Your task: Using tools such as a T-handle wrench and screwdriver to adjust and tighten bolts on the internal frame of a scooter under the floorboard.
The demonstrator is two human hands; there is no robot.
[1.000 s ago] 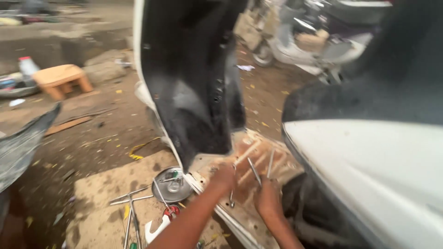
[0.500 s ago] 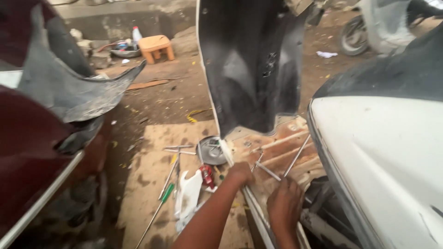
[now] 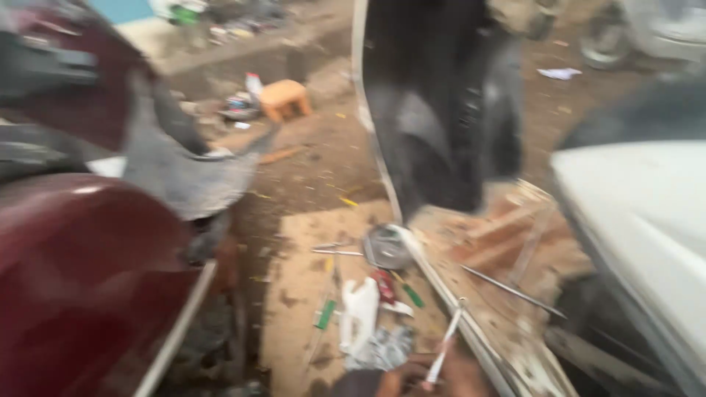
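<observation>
At the bottom edge, your hand [image 3: 412, 378] grips a thin white tool [image 3: 445, 349] beside the scooter's floorboard [image 3: 500, 294]; which hand, blur hides; you seem mid-fastening; next calls for steadying the tip; spare tools [image 3: 368, 294] lie on the cardboard [image 3: 294, 294].

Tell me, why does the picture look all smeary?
The head view is streaked with motion blur: the maroon scooter body and the white panel have soft edges. The hand at the bottom edge and the thin tool it grips are fuzzy too. Daylight is even, without harsh glare.
</observation>
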